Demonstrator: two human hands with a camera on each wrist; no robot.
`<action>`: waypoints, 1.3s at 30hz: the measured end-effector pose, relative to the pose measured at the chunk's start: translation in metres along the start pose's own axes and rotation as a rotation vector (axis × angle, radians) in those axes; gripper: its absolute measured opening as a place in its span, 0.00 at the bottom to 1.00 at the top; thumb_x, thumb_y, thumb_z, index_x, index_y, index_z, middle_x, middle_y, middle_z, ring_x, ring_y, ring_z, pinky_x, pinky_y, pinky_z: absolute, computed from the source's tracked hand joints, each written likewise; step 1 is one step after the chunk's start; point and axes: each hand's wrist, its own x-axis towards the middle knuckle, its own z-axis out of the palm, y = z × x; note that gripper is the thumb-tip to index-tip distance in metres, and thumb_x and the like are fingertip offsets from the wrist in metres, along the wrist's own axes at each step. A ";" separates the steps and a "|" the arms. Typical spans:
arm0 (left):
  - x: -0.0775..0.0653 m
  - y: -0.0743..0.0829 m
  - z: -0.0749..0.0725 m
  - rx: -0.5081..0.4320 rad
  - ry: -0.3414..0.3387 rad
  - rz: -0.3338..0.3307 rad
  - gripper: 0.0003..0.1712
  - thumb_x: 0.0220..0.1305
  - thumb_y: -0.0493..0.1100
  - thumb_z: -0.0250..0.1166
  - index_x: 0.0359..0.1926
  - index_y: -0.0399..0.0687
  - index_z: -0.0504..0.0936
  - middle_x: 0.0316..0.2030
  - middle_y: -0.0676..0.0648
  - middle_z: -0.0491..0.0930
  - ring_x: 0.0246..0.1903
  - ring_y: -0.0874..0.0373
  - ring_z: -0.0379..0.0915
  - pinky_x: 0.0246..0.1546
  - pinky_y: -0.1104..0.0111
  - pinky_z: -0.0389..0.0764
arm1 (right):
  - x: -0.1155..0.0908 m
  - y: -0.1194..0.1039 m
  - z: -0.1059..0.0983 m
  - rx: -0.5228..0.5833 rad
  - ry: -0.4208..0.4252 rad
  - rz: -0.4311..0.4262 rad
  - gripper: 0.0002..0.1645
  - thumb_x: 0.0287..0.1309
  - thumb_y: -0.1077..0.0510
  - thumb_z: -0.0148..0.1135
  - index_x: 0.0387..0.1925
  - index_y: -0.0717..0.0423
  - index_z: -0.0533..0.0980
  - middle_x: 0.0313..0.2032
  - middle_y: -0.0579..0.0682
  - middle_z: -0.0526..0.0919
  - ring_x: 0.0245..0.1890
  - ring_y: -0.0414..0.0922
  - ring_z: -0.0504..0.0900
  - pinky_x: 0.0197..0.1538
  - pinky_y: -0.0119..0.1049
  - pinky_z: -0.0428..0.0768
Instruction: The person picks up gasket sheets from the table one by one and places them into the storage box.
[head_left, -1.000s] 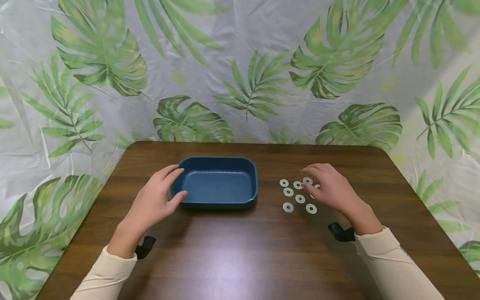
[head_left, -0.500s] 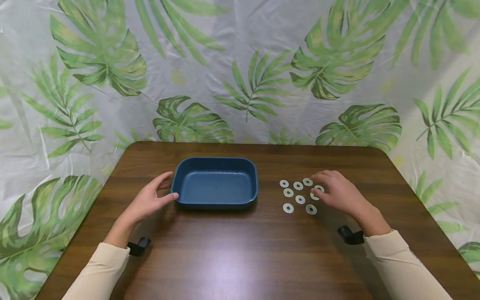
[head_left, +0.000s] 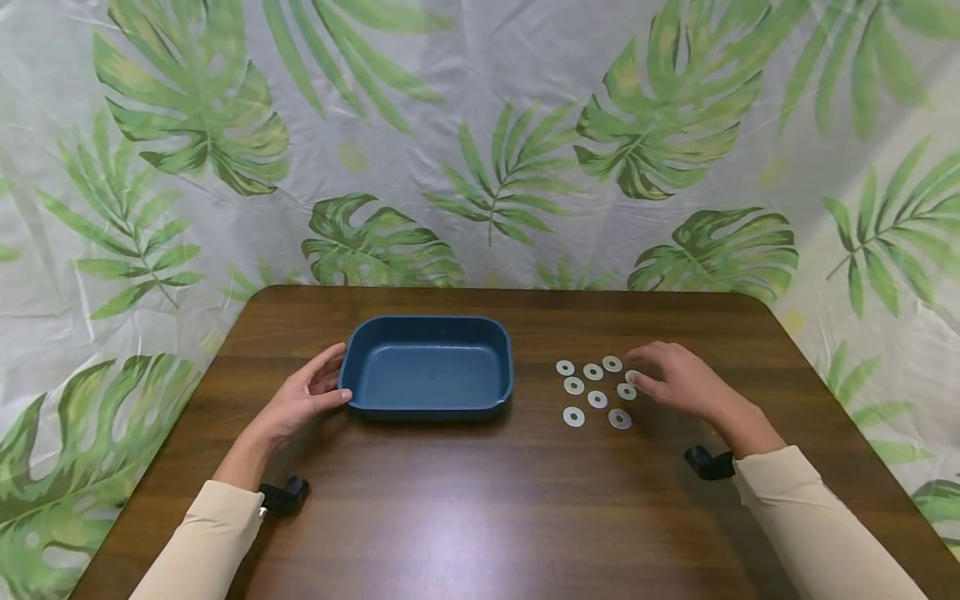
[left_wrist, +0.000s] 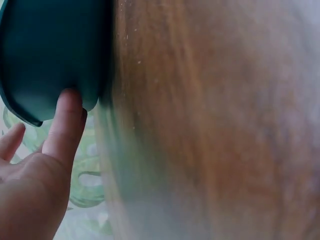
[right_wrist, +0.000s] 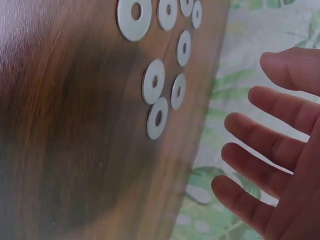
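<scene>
A blue plastic tray (head_left: 432, 379) with rounded corners sits on the wooden table, left of centre. At its left end is my left hand (head_left: 295, 405), thumb and fingers spread and touching the outer wall. The left wrist view shows a fingertip (left_wrist: 69, 100) against the tray's dark side (left_wrist: 55, 55). Several flat metal washers (head_left: 573, 417) lie loosely grouped to the right of the tray. My right hand (head_left: 686, 385) hovers just right of them, partly covering one in the head view. In the right wrist view its fingers (right_wrist: 265, 140) are extended and apart from the washers (right_wrist: 153, 81), holding nothing.
The dark wooden table (head_left: 450, 517) spreads in front of the tray and washers. Behind its far edge hangs a leaf-patterned cloth (head_left: 510, 150). Black straps with small devices (head_left: 708, 462) sit at both wrists.
My left hand has moved left and down from over the tray's edge to its left end. My right hand has drawn slightly right, uncovering more washers. Tray and washers stay in place.
</scene>
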 end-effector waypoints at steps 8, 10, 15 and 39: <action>0.003 0.002 0.003 -0.007 -0.014 0.004 0.45 0.68 0.36 0.61 0.78 0.42 0.47 0.75 0.28 0.50 0.69 0.29 0.56 0.49 0.85 0.72 | 0.001 0.008 -0.002 0.078 -0.035 0.061 0.21 0.67 0.57 0.61 0.57 0.63 0.77 0.56 0.65 0.81 0.58 0.65 0.77 0.58 0.62 0.74; 0.003 0.002 0.003 -0.007 -0.014 0.001 0.45 0.68 0.36 0.61 0.78 0.42 0.47 0.75 0.28 0.51 0.69 0.30 0.56 0.49 0.85 0.72 | 0.001 0.009 -0.002 0.098 -0.033 0.072 0.21 0.67 0.56 0.61 0.58 0.63 0.77 0.56 0.64 0.81 0.58 0.64 0.77 0.58 0.62 0.74; 0.003 0.003 0.002 0.016 -0.009 -0.001 0.44 0.68 0.37 0.62 0.78 0.41 0.49 0.75 0.28 0.52 0.69 0.30 0.57 0.49 0.85 0.71 | 0.003 0.016 -0.001 0.120 -0.014 0.079 0.21 0.66 0.59 0.61 0.57 0.63 0.77 0.56 0.64 0.81 0.58 0.64 0.77 0.56 0.62 0.74; 0.004 -0.004 0.005 -0.055 -0.020 -0.029 0.45 0.68 0.37 0.62 0.78 0.44 0.47 0.75 0.29 0.51 0.70 0.31 0.56 0.49 0.81 0.75 | 0.018 0.069 0.035 0.061 -0.053 -0.032 0.18 0.53 0.62 0.71 0.48 0.60 0.83 0.44 0.59 0.84 0.47 0.58 0.79 0.52 0.57 0.74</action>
